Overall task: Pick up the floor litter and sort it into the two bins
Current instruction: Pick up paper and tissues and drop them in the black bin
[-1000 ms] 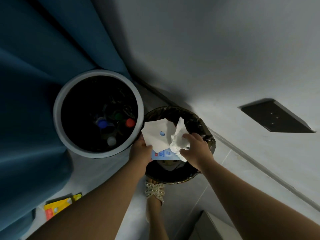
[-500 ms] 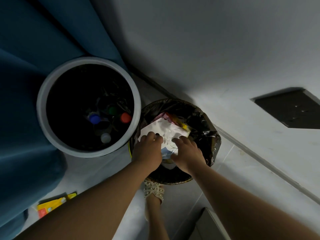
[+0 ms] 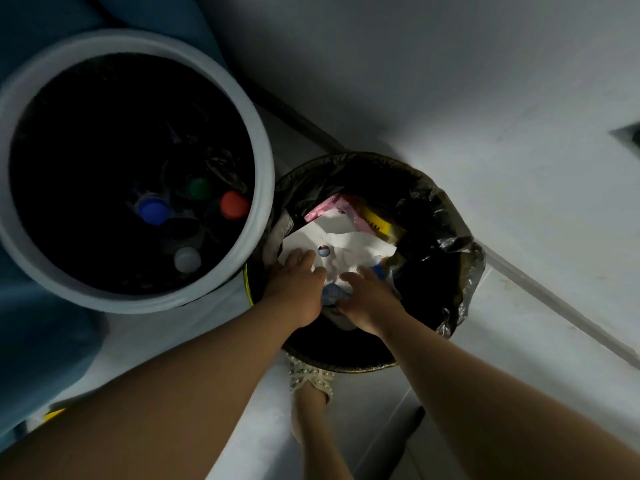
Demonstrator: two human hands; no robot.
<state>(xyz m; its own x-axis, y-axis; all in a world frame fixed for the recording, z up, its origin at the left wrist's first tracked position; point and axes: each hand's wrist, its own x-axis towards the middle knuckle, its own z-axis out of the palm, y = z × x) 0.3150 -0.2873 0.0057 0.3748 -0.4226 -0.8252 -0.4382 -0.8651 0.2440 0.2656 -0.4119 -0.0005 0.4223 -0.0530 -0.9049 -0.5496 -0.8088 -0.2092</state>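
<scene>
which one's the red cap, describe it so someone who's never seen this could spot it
Find the big pale-rimmed round bin, left of the smaller black-bagged bin. Four bottle caps show in its dark inside. The red cap is the one closest to the black-bagged bin, right of the green cap and blue cap and above the white cap.

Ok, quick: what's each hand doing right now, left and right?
Left hand: open, fingers pressing the white paper down in the black-lined bin.
Right hand: open, pressing on the same paper.
</scene>
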